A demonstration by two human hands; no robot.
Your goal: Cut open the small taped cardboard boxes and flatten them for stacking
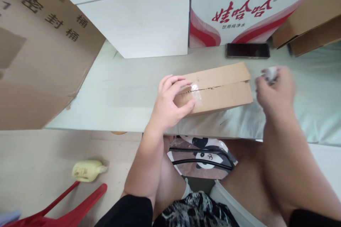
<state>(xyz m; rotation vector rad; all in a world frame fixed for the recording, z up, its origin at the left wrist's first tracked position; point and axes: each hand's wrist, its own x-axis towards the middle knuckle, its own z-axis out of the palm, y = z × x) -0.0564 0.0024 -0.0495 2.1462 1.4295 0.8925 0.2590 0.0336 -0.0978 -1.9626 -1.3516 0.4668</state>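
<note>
A small brown cardboard box (226, 94) lies on the pale green cloth surface, its lid flaps meeting along a centre seam. A strip of clear tape (196, 92) crosses that seam near the box's left end. My left hand (173, 101) grips the left end of the box, thumb on the near flap and fingers curved over the far one. To the right of the box and apart from it, my right hand (277, 87) is closed around a small whitish-grey object (271, 73). Motion blur hides what kind of object it is.
A black phone (247, 50) lies behind the box, against a white and red carton (229, 17). Large brown cartons stand at left (39, 60) and far right (311, 14). On the floor at lower left are a yellow bottle (86, 171) and a red frame (87, 202).
</note>
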